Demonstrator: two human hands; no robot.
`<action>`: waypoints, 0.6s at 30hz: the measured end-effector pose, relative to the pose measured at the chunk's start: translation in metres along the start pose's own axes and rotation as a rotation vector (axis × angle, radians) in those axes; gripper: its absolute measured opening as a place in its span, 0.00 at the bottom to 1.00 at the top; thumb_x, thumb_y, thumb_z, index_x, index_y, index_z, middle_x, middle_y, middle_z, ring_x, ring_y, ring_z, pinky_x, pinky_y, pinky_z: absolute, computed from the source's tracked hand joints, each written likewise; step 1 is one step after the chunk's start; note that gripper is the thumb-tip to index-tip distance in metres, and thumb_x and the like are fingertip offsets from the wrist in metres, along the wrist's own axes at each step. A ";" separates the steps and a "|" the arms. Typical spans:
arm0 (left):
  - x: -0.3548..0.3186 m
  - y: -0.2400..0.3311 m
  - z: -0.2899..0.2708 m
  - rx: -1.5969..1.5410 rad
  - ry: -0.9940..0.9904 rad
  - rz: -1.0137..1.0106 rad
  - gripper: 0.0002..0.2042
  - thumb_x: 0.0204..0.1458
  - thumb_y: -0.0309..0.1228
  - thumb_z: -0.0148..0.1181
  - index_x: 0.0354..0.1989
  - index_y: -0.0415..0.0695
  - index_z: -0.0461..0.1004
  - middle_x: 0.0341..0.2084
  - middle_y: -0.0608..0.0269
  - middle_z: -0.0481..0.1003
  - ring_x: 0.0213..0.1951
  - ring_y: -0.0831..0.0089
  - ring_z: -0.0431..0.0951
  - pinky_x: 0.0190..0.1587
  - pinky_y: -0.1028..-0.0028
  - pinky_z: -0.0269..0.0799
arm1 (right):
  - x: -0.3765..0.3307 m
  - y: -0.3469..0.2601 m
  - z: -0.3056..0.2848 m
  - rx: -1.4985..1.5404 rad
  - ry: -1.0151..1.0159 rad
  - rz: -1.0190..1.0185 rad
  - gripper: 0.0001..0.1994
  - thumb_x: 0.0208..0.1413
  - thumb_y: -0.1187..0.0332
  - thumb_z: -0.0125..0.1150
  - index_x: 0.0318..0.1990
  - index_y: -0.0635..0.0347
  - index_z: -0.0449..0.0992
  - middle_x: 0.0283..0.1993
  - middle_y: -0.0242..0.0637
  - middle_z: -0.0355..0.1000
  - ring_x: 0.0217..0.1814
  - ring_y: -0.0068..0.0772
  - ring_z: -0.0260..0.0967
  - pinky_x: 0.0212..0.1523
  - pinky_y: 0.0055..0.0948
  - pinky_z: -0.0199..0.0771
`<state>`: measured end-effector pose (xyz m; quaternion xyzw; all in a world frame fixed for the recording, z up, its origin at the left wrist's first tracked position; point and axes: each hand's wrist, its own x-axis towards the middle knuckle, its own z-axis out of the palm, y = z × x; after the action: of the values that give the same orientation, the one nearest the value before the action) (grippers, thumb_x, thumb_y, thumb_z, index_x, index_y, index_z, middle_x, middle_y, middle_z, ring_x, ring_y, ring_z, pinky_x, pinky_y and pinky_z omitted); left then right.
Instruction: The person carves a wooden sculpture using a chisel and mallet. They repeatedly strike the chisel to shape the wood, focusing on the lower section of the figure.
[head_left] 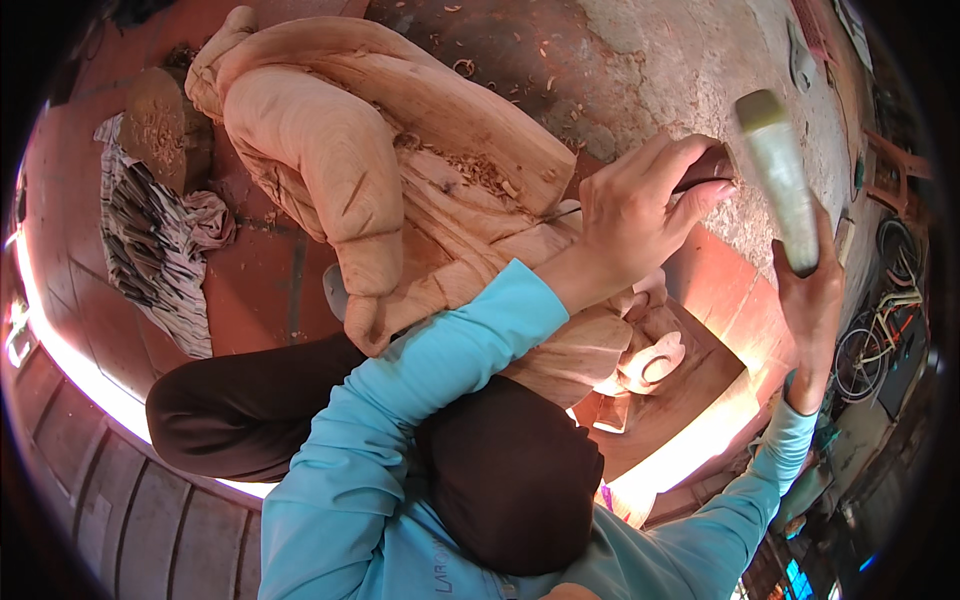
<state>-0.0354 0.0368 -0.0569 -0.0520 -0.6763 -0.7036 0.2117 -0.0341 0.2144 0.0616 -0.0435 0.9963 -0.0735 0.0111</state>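
Red tile floor [265, 295] around me, rough grey concrete patch [655, 60] ahead. Bright light strip [75, 370] curves down my left side, grey-brown slatted surface [135, 510] beyond it. Sunlit patch [700, 445] on my right. Far right: reddish chair [895, 172], bicycle [878, 345] below it in the picture, dim clutter nearby.

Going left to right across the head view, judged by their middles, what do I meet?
Striped cloth → carved wooden figure → left hand → mallet → bicycle.
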 end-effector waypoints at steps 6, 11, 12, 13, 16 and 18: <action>0.000 0.000 0.001 0.010 -0.002 -0.003 0.13 0.49 0.33 0.62 0.40 0.40 0.73 0.28 0.59 0.74 0.28 0.66 0.76 0.29 0.72 0.70 | -0.003 0.013 -0.002 0.010 -0.093 -0.055 0.27 0.47 0.77 0.60 0.58 0.58 0.63 0.35 0.42 0.73 0.35 0.34 0.73 0.37 0.28 0.71; -0.001 -0.001 0.001 0.028 -0.010 -0.024 0.13 0.49 0.33 0.62 0.40 0.40 0.73 0.28 0.59 0.74 0.28 0.66 0.76 0.29 0.73 0.71 | 0.002 0.025 -0.010 0.168 -0.045 0.324 0.24 0.48 0.75 0.62 0.54 0.64 0.66 0.29 0.36 0.71 0.31 0.29 0.68 0.35 0.27 0.70; 0.000 -0.002 0.002 0.027 0.004 -0.017 0.13 0.49 0.33 0.62 0.40 0.40 0.73 0.28 0.59 0.74 0.28 0.66 0.76 0.29 0.73 0.71 | 0.004 0.036 -0.013 0.328 -0.090 0.420 0.21 0.47 0.75 0.62 0.51 0.64 0.68 0.30 0.37 0.73 0.33 0.27 0.69 0.36 0.27 0.70; 0.001 -0.003 0.003 0.034 0.018 -0.006 0.13 0.49 0.33 0.62 0.40 0.40 0.73 0.28 0.59 0.74 0.28 0.66 0.76 0.29 0.73 0.71 | 0.001 0.030 -0.011 0.210 -0.074 0.326 0.21 0.47 0.75 0.61 0.52 0.63 0.68 0.32 0.39 0.74 0.34 0.27 0.70 0.37 0.27 0.70; 0.001 -0.005 0.003 -0.001 0.036 -0.018 0.13 0.49 0.34 0.62 0.40 0.40 0.73 0.28 0.59 0.74 0.26 0.67 0.75 0.28 0.72 0.70 | -0.001 0.003 -0.004 -0.063 -0.051 -0.049 0.26 0.47 0.76 0.61 0.57 0.62 0.64 0.36 0.43 0.75 0.37 0.27 0.72 0.39 0.28 0.71; -0.001 -0.004 0.002 0.022 0.016 -0.015 0.13 0.49 0.34 0.63 0.40 0.40 0.73 0.27 0.60 0.74 0.25 0.67 0.75 0.27 0.72 0.69 | 0.002 0.005 -0.006 -0.016 -0.012 -0.091 0.28 0.47 0.76 0.60 0.58 0.60 0.63 0.37 0.45 0.75 0.38 0.29 0.73 0.39 0.29 0.71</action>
<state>-0.0366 0.0393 -0.0611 -0.0390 -0.6825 -0.6983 0.2123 -0.0364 0.2202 0.0668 -0.0893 0.9937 -0.0658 0.0135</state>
